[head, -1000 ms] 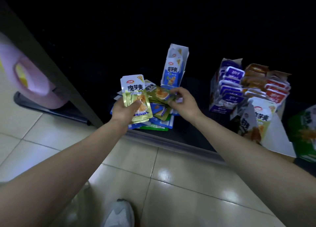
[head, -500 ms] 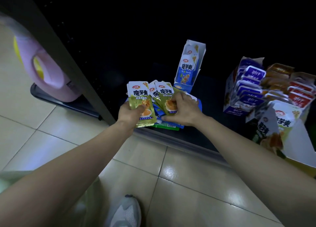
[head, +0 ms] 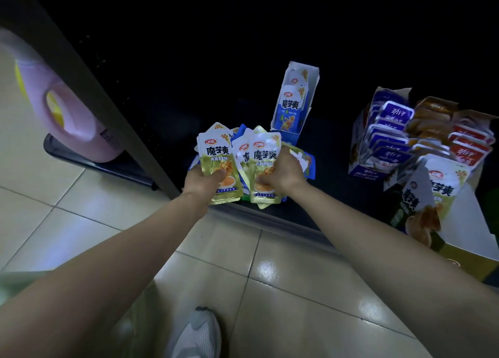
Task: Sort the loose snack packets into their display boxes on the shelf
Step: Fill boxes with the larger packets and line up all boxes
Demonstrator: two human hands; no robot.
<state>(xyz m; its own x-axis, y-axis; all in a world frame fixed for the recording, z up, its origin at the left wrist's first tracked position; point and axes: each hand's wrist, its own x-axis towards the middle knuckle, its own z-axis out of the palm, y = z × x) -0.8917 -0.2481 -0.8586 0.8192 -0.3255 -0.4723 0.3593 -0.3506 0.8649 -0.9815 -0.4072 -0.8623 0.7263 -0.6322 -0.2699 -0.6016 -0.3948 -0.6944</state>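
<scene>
Gathering green packets (head: 216, 155) above the loose pile (head: 309, 160) on the shelf (head: 324, 198), we clamp left hand (head: 201, 185) and right hand (head: 280, 174) fingers on a stack each; squaring both first should ease them into the green display box (head: 415, 198).

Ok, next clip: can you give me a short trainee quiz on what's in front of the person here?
1. True or false: the left hand and the right hand each grip green packets.
2. The blue display box is: A) upright behind the hands; B) lying flat; C) held in the left hand.
3. Fill in: the purple-packet box stands to the ___ of the blue display box.
Key: 1 true; 2 A; 3 right.
</scene>
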